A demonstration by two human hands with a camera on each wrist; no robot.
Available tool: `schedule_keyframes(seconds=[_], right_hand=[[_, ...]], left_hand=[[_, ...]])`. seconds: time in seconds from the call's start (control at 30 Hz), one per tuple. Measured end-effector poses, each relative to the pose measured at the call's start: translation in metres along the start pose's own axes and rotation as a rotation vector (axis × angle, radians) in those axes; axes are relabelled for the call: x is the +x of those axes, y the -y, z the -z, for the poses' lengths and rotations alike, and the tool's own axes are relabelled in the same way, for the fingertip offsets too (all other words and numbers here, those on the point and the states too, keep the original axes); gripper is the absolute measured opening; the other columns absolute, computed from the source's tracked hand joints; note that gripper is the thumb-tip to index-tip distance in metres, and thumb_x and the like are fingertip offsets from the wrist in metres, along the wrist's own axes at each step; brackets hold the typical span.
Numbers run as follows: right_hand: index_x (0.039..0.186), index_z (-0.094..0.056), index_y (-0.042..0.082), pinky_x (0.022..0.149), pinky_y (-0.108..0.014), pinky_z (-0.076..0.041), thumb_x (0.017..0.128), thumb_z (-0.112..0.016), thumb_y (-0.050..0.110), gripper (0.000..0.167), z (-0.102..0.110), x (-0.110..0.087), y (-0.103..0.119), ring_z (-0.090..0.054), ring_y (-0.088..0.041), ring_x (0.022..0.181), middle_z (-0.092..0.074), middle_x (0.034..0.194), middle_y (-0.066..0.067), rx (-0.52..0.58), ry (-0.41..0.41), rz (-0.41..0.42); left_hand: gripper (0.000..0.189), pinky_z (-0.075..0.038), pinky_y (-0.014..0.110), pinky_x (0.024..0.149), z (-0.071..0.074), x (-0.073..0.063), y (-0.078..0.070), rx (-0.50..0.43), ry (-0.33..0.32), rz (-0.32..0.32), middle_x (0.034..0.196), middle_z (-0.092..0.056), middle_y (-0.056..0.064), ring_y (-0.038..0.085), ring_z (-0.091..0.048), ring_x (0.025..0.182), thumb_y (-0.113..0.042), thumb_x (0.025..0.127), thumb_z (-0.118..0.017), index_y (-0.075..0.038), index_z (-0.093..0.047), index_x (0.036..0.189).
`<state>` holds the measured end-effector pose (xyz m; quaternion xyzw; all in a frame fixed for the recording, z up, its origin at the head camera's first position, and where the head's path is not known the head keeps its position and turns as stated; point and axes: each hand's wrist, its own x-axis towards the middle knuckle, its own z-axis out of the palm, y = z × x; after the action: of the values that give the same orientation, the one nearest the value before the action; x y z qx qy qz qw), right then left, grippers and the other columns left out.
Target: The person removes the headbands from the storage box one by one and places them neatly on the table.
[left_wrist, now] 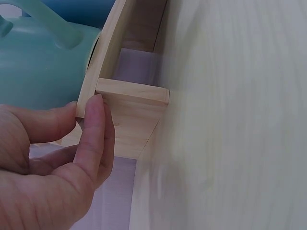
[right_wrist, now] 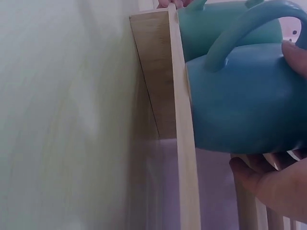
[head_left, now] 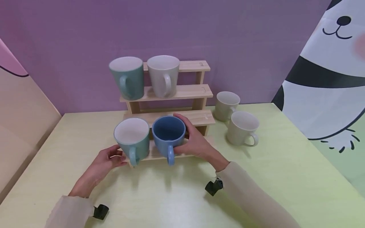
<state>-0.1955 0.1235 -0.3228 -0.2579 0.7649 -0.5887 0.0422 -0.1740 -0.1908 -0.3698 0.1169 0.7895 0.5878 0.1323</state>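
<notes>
On the lowest step of a wooden tiered rack stand a teal mug and, to its right, a blue mug. My right hand holds the blue mug from its right side, thumb beside the handle and fingers round the far side. In the right wrist view the mug's base meets the step board. My left hand pinches the left end of that lowest step between thumb and fingers, as the left wrist view shows. The teal mug sits just above the left thumb.
Higher on the rack, a larger teal mug and a white mug stand side by side. Right of the rack are two off-white mugs close together on the pale table. A purple wall rises behind.
</notes>
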Motion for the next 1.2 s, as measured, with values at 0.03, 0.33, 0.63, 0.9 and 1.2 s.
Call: schedule_keyframes(seconds=[0.03,0.33,0.63,0.9,1.2], right_hand=[[0.148,-0.027,0.016,0.106,-0.053,-0.041,0.066,-0.08,-0.002,0.099,-0.001,0.0,0.0,-0.043,-0.032,0.126,-0.042,0.141,-0.011,0.0,-0.006,0.004],[0.142,-0.034,0.012,0.103,-0.052,-0.045,0.061,-0.083,-0.005,0.096,-0.003,-0.004,0.001,-0.047,-0.033,0.121,-0.044,0.136,-0.013,0.024,-0.076,0.038],[0.141,-0.032,0.009,0.102,-0.05,-0.046,0.06,-0.081,-0.007,0.096,0.005,-0.009,0.007,-0.047,-0.032,0.121,-0.043,0.136,-0.014,0.015,-0.107,0.035],[0.139,-0.034,0.008,0.102,-0.05,-0.047,0.058,-0.082,-0.007,0.096,0.02,-0.013,0.019,-0.048,-0.032,0.12,-0.045,0.134,-0.014,-0.034,-0.148,0.001],[0.141,-0.034,0.007,0.1,-0.057,-0.045,0.057,-0.081,-0.008,0.097,0.044,-0.026,0.024,-0.045,-0.033,0.121,-0.043,0.136,-0.016,-0.07,-0.202,-0.027]], left_hand=[[0.054,-0.056,0.035,0.089,-0.001,0.0,0.0,-0.001,0.0,0.002,0.109,-0.048,0.019,0.018,-0.059,0.09,0.002,0.093,-0.048,0.009,-0.029,0.143],[0.054,-0.056,0.032,0.09,-0.003,0.001,0.001,0.011,0.006,-0.003,0.116,-0.048,0.022,0.02,-0.058,0.095,0.001,0.094,-0.048,0.008,-0.028,0.145],[0.056,-0.056,0.032,0.089,-0.004,0.001,0.0,0.015,0.008,0.006,0.118,-0.048,0.023,0.02,-0.059,0.096,0.001,0.094,-0.049,0.008,-0.028,0.145],[0.056,-0.056,0.032,0.089,-0.001,0.0,0.001,0.027,-0.004,0.01,0.115,-0.048,0.021,0.018,-0.06,0.093,0.001,0.094,-0.049,0.007,-0.028,0.145],[0.056,-0.056,0.032,0.089,0.0,-0.001,-0.001,0.033,0.004,0.007,0.116,-0.047,0.022,0.018,-0.059,0.094,0.002,0.094,-0.049,0.008,-0.027,0.145]])
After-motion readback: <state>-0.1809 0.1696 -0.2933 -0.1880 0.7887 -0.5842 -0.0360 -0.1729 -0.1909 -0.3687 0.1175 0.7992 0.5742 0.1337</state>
